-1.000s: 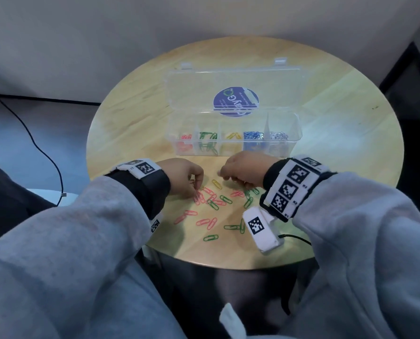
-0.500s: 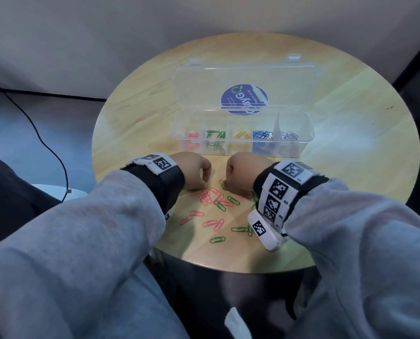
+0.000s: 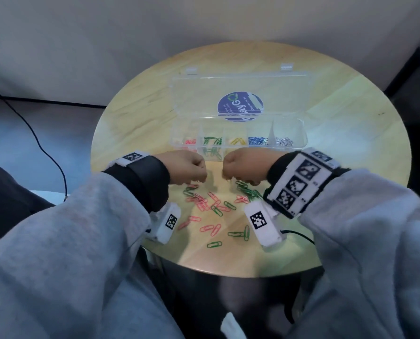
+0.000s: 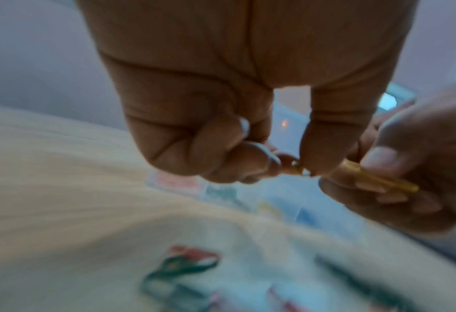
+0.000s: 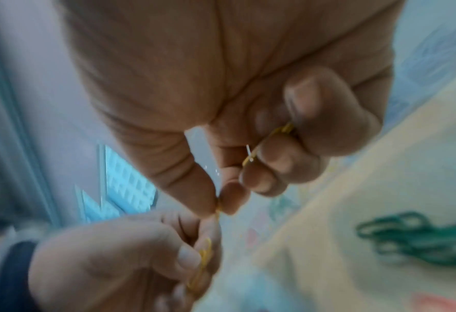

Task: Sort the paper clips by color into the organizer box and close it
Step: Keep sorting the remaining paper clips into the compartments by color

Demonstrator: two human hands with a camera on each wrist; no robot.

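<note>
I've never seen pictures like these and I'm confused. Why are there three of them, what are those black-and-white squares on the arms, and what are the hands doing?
There is no machine here, just a person sorting paper clips while wearing three small cameras. The big picture comes from a camera on the head, looking down at a round wooden table. The two blurry close-ups come from cameras strapped to each wrist, looking along the fingers. The patterned squares are on the wrist bands that carry those cameras.

On the table stands a clear organizer box with its lid open and clips already sorted by color. Pink and green loose clips lie in front of it.

The left hand and right hand are close together, each pinching yellow paper clips. It is too blurry to count them.
</note>
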